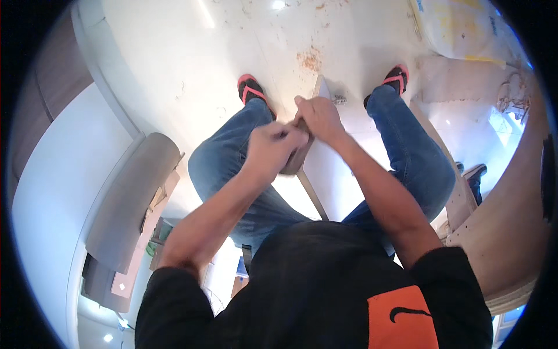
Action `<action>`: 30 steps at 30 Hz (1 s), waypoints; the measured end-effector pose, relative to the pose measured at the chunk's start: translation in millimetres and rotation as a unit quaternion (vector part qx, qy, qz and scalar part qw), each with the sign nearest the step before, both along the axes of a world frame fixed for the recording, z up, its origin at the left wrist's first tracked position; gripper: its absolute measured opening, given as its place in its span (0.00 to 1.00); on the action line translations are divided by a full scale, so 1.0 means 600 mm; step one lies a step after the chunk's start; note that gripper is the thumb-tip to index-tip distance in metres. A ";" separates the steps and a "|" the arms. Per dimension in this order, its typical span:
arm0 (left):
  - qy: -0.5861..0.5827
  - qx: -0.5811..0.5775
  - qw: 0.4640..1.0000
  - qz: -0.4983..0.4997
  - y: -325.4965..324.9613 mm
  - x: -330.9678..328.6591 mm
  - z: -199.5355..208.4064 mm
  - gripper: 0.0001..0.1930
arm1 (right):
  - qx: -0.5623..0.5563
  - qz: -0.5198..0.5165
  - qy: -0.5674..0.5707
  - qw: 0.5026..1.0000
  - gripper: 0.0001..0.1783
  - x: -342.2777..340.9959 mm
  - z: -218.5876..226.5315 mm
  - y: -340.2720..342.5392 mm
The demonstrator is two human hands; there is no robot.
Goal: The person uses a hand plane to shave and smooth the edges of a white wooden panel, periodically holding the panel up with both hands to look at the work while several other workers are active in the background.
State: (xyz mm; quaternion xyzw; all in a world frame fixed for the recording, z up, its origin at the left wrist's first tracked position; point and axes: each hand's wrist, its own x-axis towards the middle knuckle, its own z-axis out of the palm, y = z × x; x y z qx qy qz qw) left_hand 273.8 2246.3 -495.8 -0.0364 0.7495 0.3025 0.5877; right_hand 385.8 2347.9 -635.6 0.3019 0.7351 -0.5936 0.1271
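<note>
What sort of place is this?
Probably an indoor woodworking area or a room being fitted out: shaving-like tan debris on the pale floor, a brown panel at the left, and a narrow board edge between the person's legs.
</note>
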 end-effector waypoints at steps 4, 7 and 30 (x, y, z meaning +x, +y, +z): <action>0.015 0.121 0.991 0.056 -0.046 0.000 0.138 0.11 | 0.104 0.041 0.059 0.992 0.28 0.008 0.126 -0.012; -0.039 -0.013 0.998 0.048 0.024 -0.007 0.015 0.12 | 0.072 0.047 0.045 0.995 0.31 0.003 0.008 0.016; -0.030 -0.052 0.997 -0.039 0.023 -0.020 0.045 0.14 | 0.041 -0.030 0.015 0.999 0.33 0.008 0.029 0.021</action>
